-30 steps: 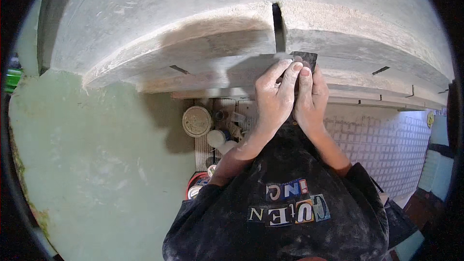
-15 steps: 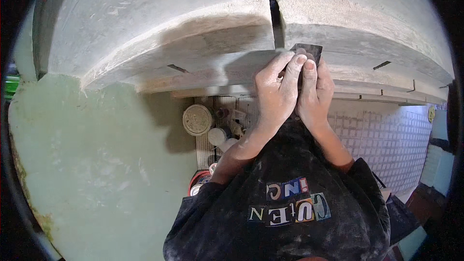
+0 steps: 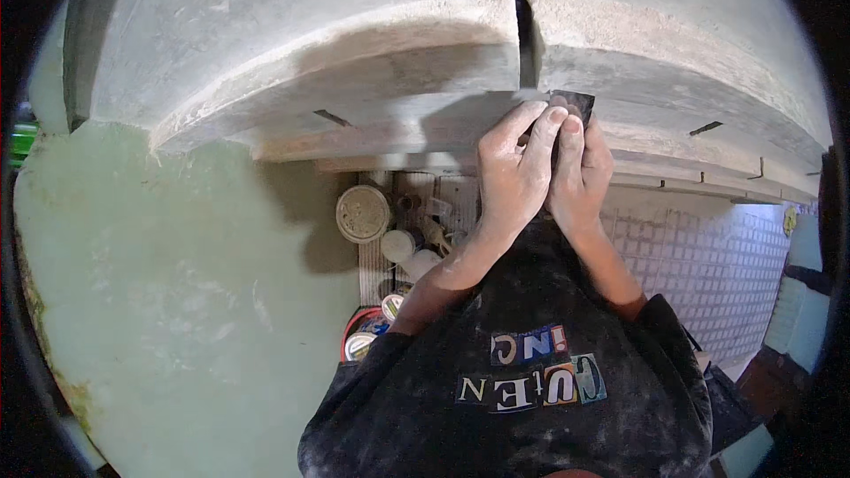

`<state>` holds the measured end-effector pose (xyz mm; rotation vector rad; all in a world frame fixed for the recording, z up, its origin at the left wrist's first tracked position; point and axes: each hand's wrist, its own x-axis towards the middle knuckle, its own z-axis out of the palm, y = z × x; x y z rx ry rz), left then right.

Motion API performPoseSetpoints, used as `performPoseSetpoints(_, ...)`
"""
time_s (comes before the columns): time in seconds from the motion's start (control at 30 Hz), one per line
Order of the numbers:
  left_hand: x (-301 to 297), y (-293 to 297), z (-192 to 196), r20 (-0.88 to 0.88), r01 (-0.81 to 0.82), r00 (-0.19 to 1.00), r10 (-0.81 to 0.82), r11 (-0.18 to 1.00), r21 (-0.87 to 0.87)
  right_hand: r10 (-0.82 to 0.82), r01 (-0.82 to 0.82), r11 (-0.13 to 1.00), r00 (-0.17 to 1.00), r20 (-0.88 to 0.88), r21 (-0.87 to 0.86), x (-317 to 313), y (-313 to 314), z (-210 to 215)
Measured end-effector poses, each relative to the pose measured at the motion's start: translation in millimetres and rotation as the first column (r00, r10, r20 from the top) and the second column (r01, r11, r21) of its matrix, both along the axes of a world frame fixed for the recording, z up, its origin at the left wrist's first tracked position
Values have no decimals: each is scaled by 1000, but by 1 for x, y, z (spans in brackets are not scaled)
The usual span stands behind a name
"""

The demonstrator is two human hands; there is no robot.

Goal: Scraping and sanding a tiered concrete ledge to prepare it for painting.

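Note:
A small dark rectangular piece of sandpaper (image 3: 575,104) is pinched between my hands, its upper end poking out past the fingertips. My left hand (image 3: 515,159) and right hand (image 3: 580,168) are both dusty white, with the thumbs side by side on the near face and the fingers curled behind. They are at the edge of a grey, plastered ledge (image 3: 354,75), just right of a dark vertical slot (image 3: 528,40). Whether the sandpaper touches the ledge cannot be made out. Part of it is hidden behind my thumbs.
Below the ledge at left stand a dusty round bucket lid (image 3: 363,213), a white tub (image 3: 398,246) and a red-rimmed container (image 3: 352,327) with cans. A pale green surface (image 3: 159,274) fills the left side. Patterned tiles (image 3: 691,257) lie at right.
The view has shifted, so the ledge's slot sits farther right. My hands, still closed on the sandpaper, have come slightly down toward me and lie nearer the slot.

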<state>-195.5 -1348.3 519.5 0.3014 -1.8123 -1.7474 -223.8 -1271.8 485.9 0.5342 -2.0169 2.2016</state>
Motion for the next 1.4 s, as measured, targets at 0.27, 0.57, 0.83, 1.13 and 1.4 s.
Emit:
performPoseSetpoints(0.27,-1,1,-6,-28,-48,998,48,999,-12,-6,8,999,999,-35,49,-3,-1,-3)
performPoseSetpoints(0.57,-4,1,-18,-64,-59,996,56,998,-38,-39,44,998,995,-92,50,-5,-2,-9)
performPoseSetpoints(0.83,-4,2,-18,-40,-71,997,68,995,-75,-3,8,998,997,-83,66,-8,-1,-10)
performPoseSetpoints(1.13,-7,-2,-20,-88,-50,995,41,994,-97,11,-8,999,998,-62,39,-7,-1,-10)
performPoseSetpoints(1.4,-9,-5,-11,-12,-3,1000,3,999,-36,83,-83,989,997,0,120,-13,17,1)
